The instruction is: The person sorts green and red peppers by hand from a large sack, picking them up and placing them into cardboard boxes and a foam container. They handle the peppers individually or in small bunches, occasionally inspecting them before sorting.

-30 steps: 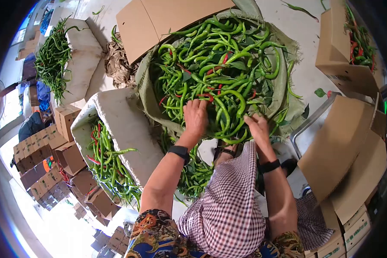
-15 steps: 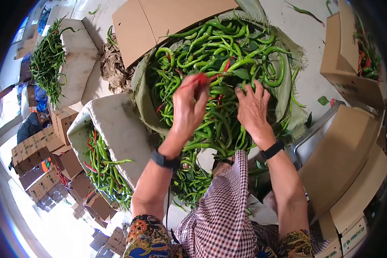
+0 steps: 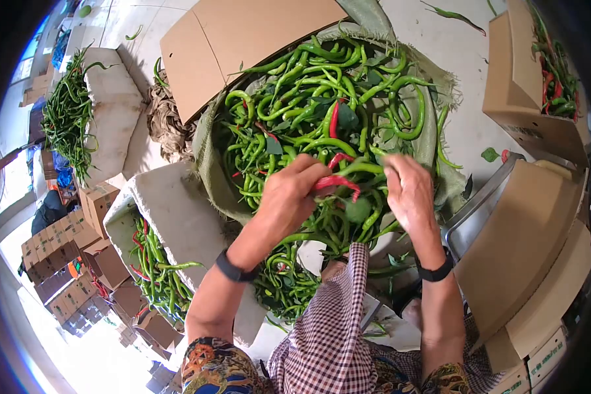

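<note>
- Red pepper (image 3: 335, 182): light, thin, bendy, with waxy skin that I judged a bit slick. It would bruise or snap if squeezed hard. Best taken near the stem end or mid-body with a light pinch.
- Left hand (image 3: 287, 197): closed to a pinch, thumb and fingertips clamped on the near end of the red pepper. The rest of it stuck out to the right, curved, just above the pile.
- Right hand (image 3: 410, 189): just right of the pepper's free end, fingers curled down into the green peppers (image 3: 322, 85) and touching them. I couldn't tell whether it had actually closed on one.
- Under and beyond both hands: the green heap filled an open sack (image 3: 211, 148). The peppers lay loose and tangled, so I judged they'd drag neighbours when pulled.
- Further in, beyond the left hand: another red one (image 3: 335, 118) lay on top of the heap, untouched.
- Far side: a cardboard flap (image 3: 243, 39) lay at the sack's rim.
- Well left of my left hand: a foam box (image 3: 177, 203) with more peppers.
</note>
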`<state>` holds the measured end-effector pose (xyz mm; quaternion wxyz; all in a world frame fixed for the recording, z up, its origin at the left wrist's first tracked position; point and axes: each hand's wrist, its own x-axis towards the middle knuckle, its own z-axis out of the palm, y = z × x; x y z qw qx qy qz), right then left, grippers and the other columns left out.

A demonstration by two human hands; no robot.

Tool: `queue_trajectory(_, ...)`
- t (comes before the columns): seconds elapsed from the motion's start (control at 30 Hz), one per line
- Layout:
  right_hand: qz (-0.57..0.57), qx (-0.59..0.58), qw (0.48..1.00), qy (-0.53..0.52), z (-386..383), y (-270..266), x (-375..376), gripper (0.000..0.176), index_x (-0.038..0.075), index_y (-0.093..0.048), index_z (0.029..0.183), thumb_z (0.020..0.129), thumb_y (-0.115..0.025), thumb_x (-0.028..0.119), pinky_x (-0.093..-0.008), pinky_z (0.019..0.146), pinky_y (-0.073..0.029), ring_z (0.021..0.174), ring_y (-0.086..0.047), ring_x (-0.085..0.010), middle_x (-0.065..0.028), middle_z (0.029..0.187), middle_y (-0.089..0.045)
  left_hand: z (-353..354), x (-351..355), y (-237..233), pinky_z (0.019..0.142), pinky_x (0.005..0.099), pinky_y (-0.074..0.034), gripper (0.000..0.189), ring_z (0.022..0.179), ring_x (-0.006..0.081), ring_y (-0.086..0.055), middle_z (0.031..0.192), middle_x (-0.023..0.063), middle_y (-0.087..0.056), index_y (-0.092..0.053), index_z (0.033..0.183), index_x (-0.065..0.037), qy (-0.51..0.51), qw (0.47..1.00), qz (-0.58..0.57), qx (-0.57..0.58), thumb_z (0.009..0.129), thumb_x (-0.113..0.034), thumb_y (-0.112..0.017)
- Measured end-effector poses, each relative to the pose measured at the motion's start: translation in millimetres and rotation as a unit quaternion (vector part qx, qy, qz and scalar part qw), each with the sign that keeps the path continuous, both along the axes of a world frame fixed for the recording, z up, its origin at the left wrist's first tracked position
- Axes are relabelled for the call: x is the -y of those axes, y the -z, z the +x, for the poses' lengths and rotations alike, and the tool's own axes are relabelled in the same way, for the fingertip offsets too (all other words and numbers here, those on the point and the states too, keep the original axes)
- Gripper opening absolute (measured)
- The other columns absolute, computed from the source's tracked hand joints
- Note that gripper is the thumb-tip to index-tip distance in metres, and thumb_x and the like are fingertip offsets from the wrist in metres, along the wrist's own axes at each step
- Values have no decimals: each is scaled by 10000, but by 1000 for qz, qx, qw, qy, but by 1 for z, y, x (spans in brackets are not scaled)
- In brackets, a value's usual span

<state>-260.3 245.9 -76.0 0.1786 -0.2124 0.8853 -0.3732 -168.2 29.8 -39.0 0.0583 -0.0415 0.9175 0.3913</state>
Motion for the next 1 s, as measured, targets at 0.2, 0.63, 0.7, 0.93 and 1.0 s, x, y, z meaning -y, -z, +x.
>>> queue_trajectory(0.2,-31,-42,998,25,-30,42,67,143,38,-656,914,846,-632,162,-445,740,-486,804,-617,-369,-174,843,-648,25,7,-47,547,302,-407,196,587,217,-501,698,84,-549,-640,807,-5,-173,984,36,5,718,-91,-791)
queue_trajectory(0.63,-4,353,927,-127,-32,100,104,447,37,-617,1058,828,-718,407,-289,802,-470,891,-606,-120,-68,960,-663,56,2,-29,606,202,-397,160,658,46,-494,757,-37,-597,-675,970,-6,-235,965,103,-50,840,-89,-719)
queue_trajectory(0.7,-201,489,846,-73,-36,70,91,530,24,-595,1121,814,-711,441,-422,984,-403,1078,-585,-264,-76,1188,-627,58,0,-37,599,222,-413,192,647,65,-503,764,-13,-611,-674,986,-1,-309,937,160,4,828,-92,-732)
queue_trajectory(0.93,-342,408,846,41,-59,-18,33,291,13,-578,1124,992,-499,260,-325,930,-427,956,-576,-163,-53,935,-614,66,6,-37,437,200,-232,195,486,14,-336,607,-67,-487,-651,951,-24,-425,785,427,146,874,-197,-702)
queue_trajectory(1.0,-323,319,886,96,-52,-40,25,292,10,-579,1120,988,-501,259,-332,937,-423,961,-580,-170,-64,934,-621,60,2,-36,435,200,-231,192,485,13,-334,618,-66,-496,-651,947,-29,-435,780,429,135,877,-201,-700)
